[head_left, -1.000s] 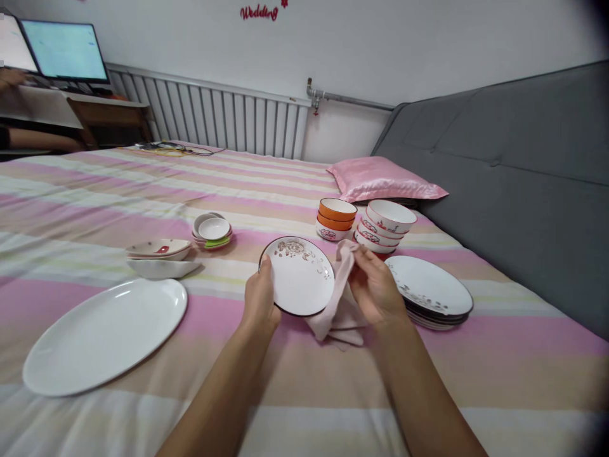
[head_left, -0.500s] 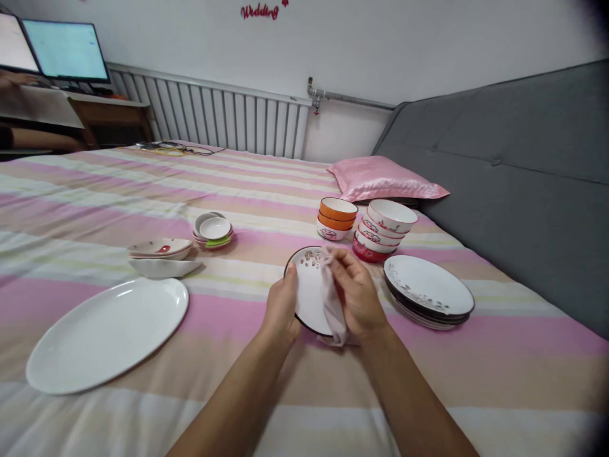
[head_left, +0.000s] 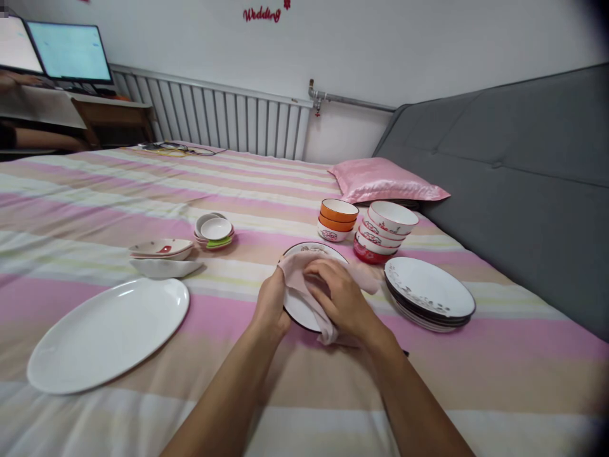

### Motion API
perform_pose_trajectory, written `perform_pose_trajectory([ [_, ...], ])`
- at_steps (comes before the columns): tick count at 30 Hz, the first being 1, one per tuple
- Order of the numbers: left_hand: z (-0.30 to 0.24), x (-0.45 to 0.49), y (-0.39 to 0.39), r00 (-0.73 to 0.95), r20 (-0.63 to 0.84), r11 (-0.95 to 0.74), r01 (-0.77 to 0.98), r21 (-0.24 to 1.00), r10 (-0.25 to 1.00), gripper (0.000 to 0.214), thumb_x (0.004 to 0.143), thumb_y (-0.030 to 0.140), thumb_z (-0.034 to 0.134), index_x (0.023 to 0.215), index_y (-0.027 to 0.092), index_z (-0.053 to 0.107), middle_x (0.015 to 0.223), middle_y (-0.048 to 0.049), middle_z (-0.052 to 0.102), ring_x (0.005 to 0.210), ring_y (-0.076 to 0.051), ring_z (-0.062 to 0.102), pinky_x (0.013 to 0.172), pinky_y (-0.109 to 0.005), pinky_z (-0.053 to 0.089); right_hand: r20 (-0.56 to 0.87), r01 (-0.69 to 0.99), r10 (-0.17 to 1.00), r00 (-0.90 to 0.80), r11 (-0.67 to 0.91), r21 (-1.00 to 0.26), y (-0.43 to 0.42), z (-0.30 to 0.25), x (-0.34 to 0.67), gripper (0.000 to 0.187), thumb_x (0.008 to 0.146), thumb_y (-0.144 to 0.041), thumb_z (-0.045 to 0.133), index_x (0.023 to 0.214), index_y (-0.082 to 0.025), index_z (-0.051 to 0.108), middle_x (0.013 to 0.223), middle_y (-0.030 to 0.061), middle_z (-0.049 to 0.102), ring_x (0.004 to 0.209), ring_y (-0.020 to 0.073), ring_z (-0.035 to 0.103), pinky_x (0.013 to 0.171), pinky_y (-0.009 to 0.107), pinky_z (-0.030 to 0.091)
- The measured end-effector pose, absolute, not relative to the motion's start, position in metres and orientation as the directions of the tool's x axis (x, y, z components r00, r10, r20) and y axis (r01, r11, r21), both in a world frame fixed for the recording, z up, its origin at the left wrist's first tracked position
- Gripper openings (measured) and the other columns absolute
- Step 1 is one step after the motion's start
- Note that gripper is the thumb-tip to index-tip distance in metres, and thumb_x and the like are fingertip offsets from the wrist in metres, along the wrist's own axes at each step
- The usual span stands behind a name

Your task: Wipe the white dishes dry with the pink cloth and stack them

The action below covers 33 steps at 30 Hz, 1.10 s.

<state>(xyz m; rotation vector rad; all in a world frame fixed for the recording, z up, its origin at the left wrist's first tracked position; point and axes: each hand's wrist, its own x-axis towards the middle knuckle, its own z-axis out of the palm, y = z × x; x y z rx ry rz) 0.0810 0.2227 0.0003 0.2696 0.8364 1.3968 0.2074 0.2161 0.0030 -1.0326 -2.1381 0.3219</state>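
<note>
A white plate (head_left: 297, 309) with a dark rim and a brown floral print is held tilted over the bed, in front of me. My left hand (head_left: 272, 304) grips its left edge, the thumb hidden under cloth. Across the plate's face lies a pale pink cloth (head_left: 297, 273), covering much of the print. My right hand (head_left: 340, 298) presses the cloth onto the plate with bent fingers closed on it. Just right of that hand sits a stack of similar dark-rimmed plates (head_left: 428, 285).
Orange and white bowls (head_left: 338, 219) and a taller bowl stack (head_left: 387, 228) stand beyond the plate. On the left are an oval platter (head_left: 109, 336), boat-shaped dishes (head_left: 164, 257) and small dishes (head_left: 216, 230). A pink pillow (head_left: 385, 178) rests by the grey headboard (head_left: 504, 165). A person's arm shows far left.
The cloth has spread from the plate's right side over its upper middle and left edge. My right hand has moved left and lower on the plate, its fingers now flatter over the cloth.
</note>
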Motion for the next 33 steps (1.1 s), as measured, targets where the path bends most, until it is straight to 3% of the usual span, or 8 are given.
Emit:
perform_pose_trajectory([
  [4,0.003,0.081,0.220,0.013,-0.331,0.221,-0.768,0.602,0.944,0.024,0.083,0.028,0.052,0.096,0.011,0.064,0.081,-0.0082,0.071,0.072,-0.017,0.068,0.071,-0.027,0.053,0.399,0.632,0.736,-0.548,0.676,-0.378,0.213,-0.006,0.201,0.049,0.088,-0.025,0.038,0.137,-0.019,0.033,0.147,0.0084,0.024,0.136,0.0221,0.018,0.109,0.044,0.021],
  [7,0.002,0.084,0.219,0.020,-0.259,0.179,-0.773,0.608,0.966,0.022,0.081,0.028,0.055,0.094,0.013,0.065,0.086,-0.0081,0.071,0.080,-0.017,0.067,0.077,-0.026,0.052,0.345,0.671,0.756,-0.557,0.654,-0.349,0.211,-0.014,0.197,0.056,0.091,-0.030,0.032,0.143,-0.020,0.013,0.151,0.0049,0.006,0.139,0.0210,0.002,0.112,0.046,0.014],
  [10,0.000,0.087,0.219,-0.037,-0.246,0.137,-0.747,0.651,0.969,0.018,0.080,0.025,0.056,0.090,0.013,0.066,0.091,-0.0078,0.071,0.086,-0.017,0.066,0.081,-0.025,0.051,0.344,0.699,0.771,-0.536,0.634,-0.330,0.211,-0.019,0.195,0.061,0.092,-0.035,0.030,0.144,-0.021,0.000,0.151,0.0028,-0.004,0.138,0.0206,-0.006,0.112,0.046,0.012],
  [13,-0.002,0.090,0.218,-0.084,-0.221,0.092,-0.725,0.683,0.972,0.016,0.077,0.021,0.058,0.089,0.014,0.067,0.098,-0.0066,0.070,0.093,-0.018,0.064,0.082,-0.025,0.049,0.366,0.726,0.782,-0.504,0.613,-0.312,0.213,-0.021,0.195,0.062,0.093,-0.036,0.027,0.143,-0.023,-0.007,0.151,0.0014,-0.007,0.138,0.0207,-0.008,0.112,0.046,0.013],
  [18,0.001,0.092,0.214,-0.087,-0.207,0.089,-0.697,0.712,0.974,0.022,0.076,0.032,0.062,0.091,0.017,0.068,0.100,-0.0049,0.070,0.097,-0.017,0.062,0.083,-0.023,0.048,0.428,0.759,0.786,-0.445,0.585,-0.284,0.219,-0.025,0.193,0.061,0.093,-0.038,0.024,0.142,-0.023,-0.010,0.151,0.0018,-0.007,0.138,0.0201,-0.007,0.112,0.046,0.012],
  [26,0.007,0.093,0.209,-0.073,-0.226,0.115,-0.688,0.716,0.971,0.027,0.076,0.034,0.062,0.094,0.016,0.068,0.093,-0.0059,0.071,0.084,-0.017,0.065,0.078,-0.025,0.050,0.456,0.808,0.820,-0.345,0.507,-0.300,0.224,-0.030,0.194,0.063,0.093,-0.044,0.022,0.143,-0.018,-0.006,0.151,0.0034,-0.006,0.138,0.0198,-0.005,0.113,0.044,0.012],
  [33,0.006,0.089,0.211,-0.169,-0.222,0.054,-0.668,0.742,0.960,0.032,0.069,0.040,0.067,0.085,0.012,0.067,0.072,-0.0056,0.069,0.067,-0.017,0.064,0.066,-0.026,0.050,0.423,0.858,0.864,-0.274,0.418,-0.298,0.227,-0.033,0.198,0.065,0.092,-0.049,0.020,0.144,-0.013,0.004,0.151,0.0073,-0.002,0.138,0.0192,-0.005,0.113,0.043,0.011],
])
